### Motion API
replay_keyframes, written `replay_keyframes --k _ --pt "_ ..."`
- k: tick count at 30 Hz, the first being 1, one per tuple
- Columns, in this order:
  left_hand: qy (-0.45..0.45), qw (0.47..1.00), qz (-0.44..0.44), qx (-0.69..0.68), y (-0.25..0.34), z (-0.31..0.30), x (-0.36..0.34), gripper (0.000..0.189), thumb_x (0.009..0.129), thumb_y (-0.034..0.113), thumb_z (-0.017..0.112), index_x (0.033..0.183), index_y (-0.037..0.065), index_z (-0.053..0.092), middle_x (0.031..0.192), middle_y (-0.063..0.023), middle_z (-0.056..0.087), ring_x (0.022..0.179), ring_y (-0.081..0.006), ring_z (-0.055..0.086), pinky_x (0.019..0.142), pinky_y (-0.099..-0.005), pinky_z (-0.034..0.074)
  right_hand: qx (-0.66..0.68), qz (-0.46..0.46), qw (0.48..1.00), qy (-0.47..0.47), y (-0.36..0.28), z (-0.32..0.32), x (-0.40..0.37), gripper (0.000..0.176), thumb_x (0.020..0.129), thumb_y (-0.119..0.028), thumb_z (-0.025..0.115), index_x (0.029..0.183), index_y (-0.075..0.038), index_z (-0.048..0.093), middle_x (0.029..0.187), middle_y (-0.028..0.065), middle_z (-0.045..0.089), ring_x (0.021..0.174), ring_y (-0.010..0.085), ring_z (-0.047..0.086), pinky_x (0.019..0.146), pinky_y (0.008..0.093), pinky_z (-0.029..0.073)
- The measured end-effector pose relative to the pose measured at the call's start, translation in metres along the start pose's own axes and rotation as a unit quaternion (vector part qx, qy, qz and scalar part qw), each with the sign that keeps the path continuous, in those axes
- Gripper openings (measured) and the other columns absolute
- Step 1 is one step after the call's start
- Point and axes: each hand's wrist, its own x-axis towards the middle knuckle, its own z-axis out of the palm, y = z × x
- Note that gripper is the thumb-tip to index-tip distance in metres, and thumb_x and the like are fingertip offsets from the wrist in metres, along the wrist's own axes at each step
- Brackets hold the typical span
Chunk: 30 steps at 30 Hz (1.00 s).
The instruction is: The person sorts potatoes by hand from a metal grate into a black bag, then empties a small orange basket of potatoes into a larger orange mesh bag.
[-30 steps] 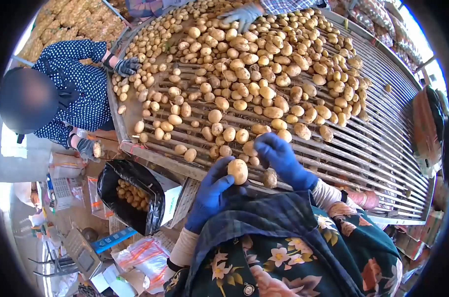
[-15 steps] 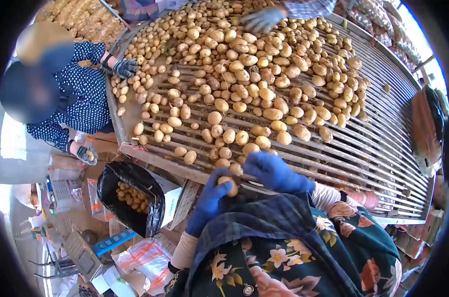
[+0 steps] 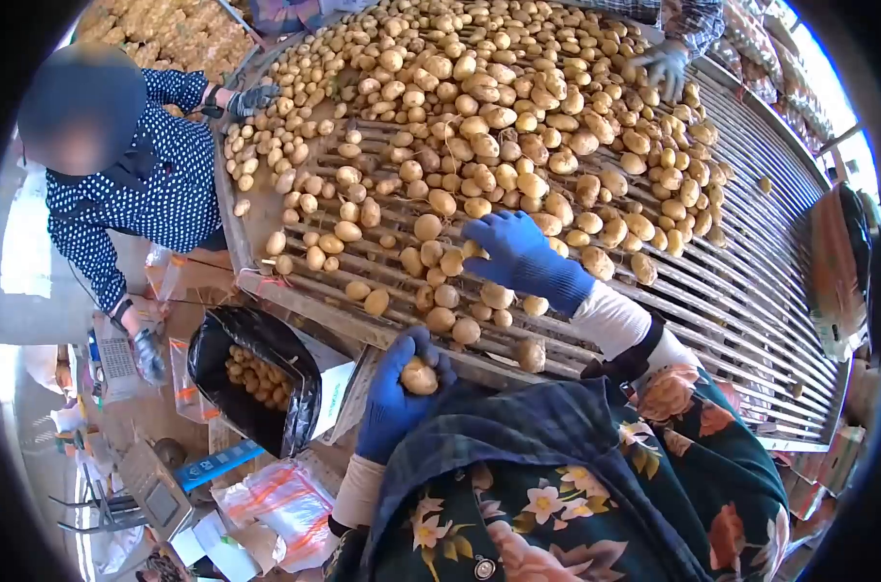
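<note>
My left hand (image 3: 394, 400), in a blue glove, is closed around a potato (image 3: 419, 376) at the near edge of the slatted table (image 3: 596, 357). Over the slats, my right hand (image 3: 520, 254), also blue-gloved, reaches into the potatoes (image 3: 499, 118) with its fingers spread. Potatoes lie directly under and beside its fingertips, and I see none gripped. A single potato (image 3: 530, 355) rests near the table edge, between my two sleeves.
A person in a dotted shirt (image 3: 174, 160) stands at the left, one gloved hand on the table. Another person's gloved hand (image 3: 666, 68) touches potatoes at the far side. A black-lined box (image 3: 300, 427) holding potatoes stands below the table's left edge.
My right hand has moved forward over the potatoes and spread its fingers. My left hand has lowered slightly, still holding a potato. The far co-worker's hand has shifted right; the left person's lower hand has dropped.
</note>
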Motion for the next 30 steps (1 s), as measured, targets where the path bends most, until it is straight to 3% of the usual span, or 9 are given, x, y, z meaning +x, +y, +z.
replay_keyframes --k 4,7,10,13,20,22,23,26,30 --pt "-0.033 0.999 -0.008 0.01 0.004 0.025 0.002 0.035 0.099 0.022 0.048 0.132 0.007 0.048 0.114 -0.0079 0.057 0.098 -0.0197 0.057 0.083 -0.0337 0.05 0.348 -0.054 0.933 -0.077 -0.032 -0.039 -0.017 0.042 0.082 -0.022 0.071 0.122 -0.012 0.06 0.106 0.0138 0.062 0.096 0.0319 0.061 0.084 0.0411 0.051" --pt "-0.086 0.996 0.024 0.006 -0.001 0.026 0.004 0.04 0.099 0.022 0.046 0.137 0.01 0.045 0.127 -0.0087 0.056 0.103 -0.0193 0.057 0.08 -0.0341 0.051 0.309 -0.083 0.947 -0.022 -0.032 -0.043 -0.029 0.046 0.081 -0.023 0.072 0.124 -0.014 0.059 0.112 0.0104 0.061 0.101 0.0297 0.059 0.086 0.0403 0.05" --pt "-0.057 0.998 0.003 -0.018 -0.001 -0.002 0.011 0.039 0.101 0.027 0.045 0.137 0.013 0.046 0.126 -0.0113 0.055 0.097 -0.0217 0.06 0.075 -0.0349 0.052 0.034 -0.099 0.994 0.016 -0.005 -0.018 -0.043 0.048 0.078 -0.023 0.072 0.124 -0.018 0.059 0.12 0.0057 0.058 0.107 0.0261 0.057 0.09 0.04 0.047" --pt "-0.208 0.972 -0.053 -0.092 0.003 -0.02 0.016 0.041 0.102 0.037 0.043 0.136 0.015 0.047 0.119 -0.0162 0.058 0.088 -0.0255 0.062 0.069 -0.0355 0.052 -0.167 -0.14 0.976 0.027 0.005 0.021 -0.06 0.045 0.075 -0.022 0.068 0.12 -0.022 0.062 0.119 0.0025 0.059 0.11 0.023 0.055 0.092 0.0416 0.044" --pt "-0.155 0.977 -0.075 -0.123 0.006 -0.015 0.011 0.055 0.1 0.055 0.038 0.132 0.013 0.051 0.111 -0.0221 0.063 0.091 -0.0333 0.064 0.071 -0.0417 0.054 0.124 -0.051 0.991 0.01 0.0 -0.011 -0.061 0.039 0.09 -0.02 0.062 0.128 -0.017 0.058 0.11 0.0045 0.065 0.107 0.0227 0.058 0.093 0.0394 0.047" --pt "-0.138 0.981 -0.064 -0.119 0.006 -0.013 0.01 0.057 0.099 0.057 0.038 0.132 0.012 0.052 0.118 -0.0222 0.062 0.098 -0.035 0.064 0.076 -0.0441 0.054 0.473 0.039 0.88 -0.025 -0.012 -0.026 -0.061 0.04 0.096 -0.021 0.058 0.135 -0.01 0.053 0.116 0.0047 0.064 0.105 0.0176 0.06 0.09 0.0343 0.05" --pt "-0.125 0.983 -0.046 -0.127 0.005 -0.012 0.011 0.059 0.098 0.058 0.039 0.132 0.011 0.051 0.127 -0.0217 0.057 0.108 -0.0362 0.06 0.084 -0.0463 0.053 0.473 0.04 0.88 -0.023 -0.013 -0.025 -0.064 0.04 0.096 -0.021 0.058 0.135 -0.01 0.053 0.116 0.0047 0.064 0.105 0.0176 0.06 0.09 0.0343 0.05" --pt "-0.111 0.988 -0.001 -0.109 0.0 0.001 0.013 0.06 0.098 0.059 0.038 0.133 0.011 0.05 0.141 -0.0202 0.047 0.125 -0.0371 0.051 0.099 -0.0498 0.046 0.781 0.095 0.607 -0.11 -0.025 -0.02 -0.076 0.044 0.1 -0.019 0.053 0.139 -0.001 0.045 0.121 0.0082 0.06 0.102 0.0121 0.061 0.09 0.0309 0.052" --pt "-0.135 0.988 0.014 -0.079 0.0 0.011 0.012 0.069 0.097 0.061 0.035 0.139 0.008 0.045 0.151 -0.0195 0.036 0.138 -0.0362 0.037 0.111 -0.052 0.033 0.813 0.12 0.555 -0.128 -0.035 -0.021 -0.079 0.055 0.095 -0.027 0.06 0.14 -0.001 0.042 0.12 0.0091 0.057 0.098 0.0156 0.061 0.086 0.0323 0.054"
